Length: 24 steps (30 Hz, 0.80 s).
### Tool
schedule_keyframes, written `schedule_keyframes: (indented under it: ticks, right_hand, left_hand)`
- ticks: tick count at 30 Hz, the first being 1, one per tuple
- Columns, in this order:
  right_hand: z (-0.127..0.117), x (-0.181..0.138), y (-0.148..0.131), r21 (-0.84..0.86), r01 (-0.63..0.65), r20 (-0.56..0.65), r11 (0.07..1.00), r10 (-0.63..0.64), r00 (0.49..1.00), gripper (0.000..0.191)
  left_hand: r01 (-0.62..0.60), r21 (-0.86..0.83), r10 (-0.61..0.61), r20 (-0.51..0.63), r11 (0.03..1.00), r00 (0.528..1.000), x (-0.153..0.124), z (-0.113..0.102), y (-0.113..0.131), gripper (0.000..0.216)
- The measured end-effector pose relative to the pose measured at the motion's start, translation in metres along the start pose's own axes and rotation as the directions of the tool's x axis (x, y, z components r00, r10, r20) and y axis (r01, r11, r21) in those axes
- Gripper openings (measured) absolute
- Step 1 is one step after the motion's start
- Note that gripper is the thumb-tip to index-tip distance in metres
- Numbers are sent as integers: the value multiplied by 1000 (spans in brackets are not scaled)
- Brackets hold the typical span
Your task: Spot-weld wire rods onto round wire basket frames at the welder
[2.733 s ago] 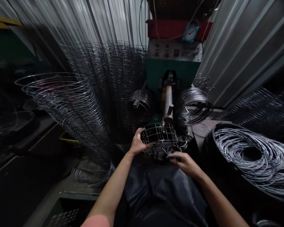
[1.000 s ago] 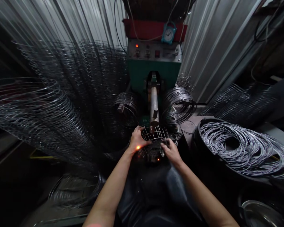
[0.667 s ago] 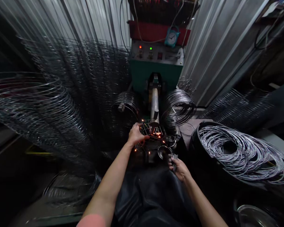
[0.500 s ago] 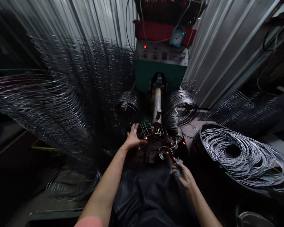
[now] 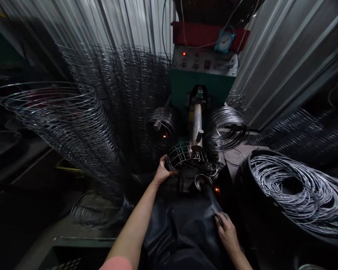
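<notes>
1. Work spot: we found the wire basket (image 5: 183, 155) just in front of us, under the tip of the thick metal bar (image 5: 196, 123) that reached out from the green machine (image 5: 202, 82). We judged the low, near position convenient for both arms.

2. Left hand (image 5: 161, 173): thumb and fingers clamped on the left edge of the basket, thumb on the near side. We took this to be a steadying hold, keeping the basket from turning beneath the bar.

3. Right hand (image 5: 227, 231): well apart from the basket, nearer to us, over the right side of the dark apron (image 5: 180, 228). Fingers curled together around a small dark piece (image 5: 220, 220), too dim for us to identify. We supposed the hand was kept back from the bar's tip.

4. Sparks (image 5: 217, 189) glowed just right of a small round metal cup (image 5: 202, 182). The apron, spread over the lap, presumably shielded the legs.

5. Supplies: one wire coil (image 5: 165, 114) sat left of the bar, another wire coil (image 5: 228, 116) right of it. A black tub (image 5: 243, 176) at right held loose wire rings (image 5: 298, 195); tall ring stacks (image 5: 73, 116) leaned at left. We read this as stock kept near either arm.
</notes>
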State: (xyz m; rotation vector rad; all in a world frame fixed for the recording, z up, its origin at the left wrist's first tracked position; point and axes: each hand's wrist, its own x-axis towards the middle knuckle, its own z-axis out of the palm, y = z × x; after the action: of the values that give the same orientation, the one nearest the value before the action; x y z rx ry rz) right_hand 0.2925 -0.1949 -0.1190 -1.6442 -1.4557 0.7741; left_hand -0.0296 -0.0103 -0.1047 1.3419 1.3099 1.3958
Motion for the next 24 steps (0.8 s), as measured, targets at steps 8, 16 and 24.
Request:
schedule_keyframes:
  ticks: [8, 16, 24]
  right_hand:
    - [-19, 33, -93, 11, 32, 339, 999, -34, 940, 31]
    - [15, 80, -198, -51, 209, 679, 977, -119, 725, 17]
    - [46, 89, -174, -218, 523, 484, 824, -374, 791, 14]
  left_hand:
    - [-21, 16, 21, 7, 1000, 1000, -30, -20, 40, 85]
    - [-338, 544, 183, 319, 768, 930, -69, -12, 104, 88]
    - [-396, 557, 181, 402, 730, 898, -59, -4, 115, 87]
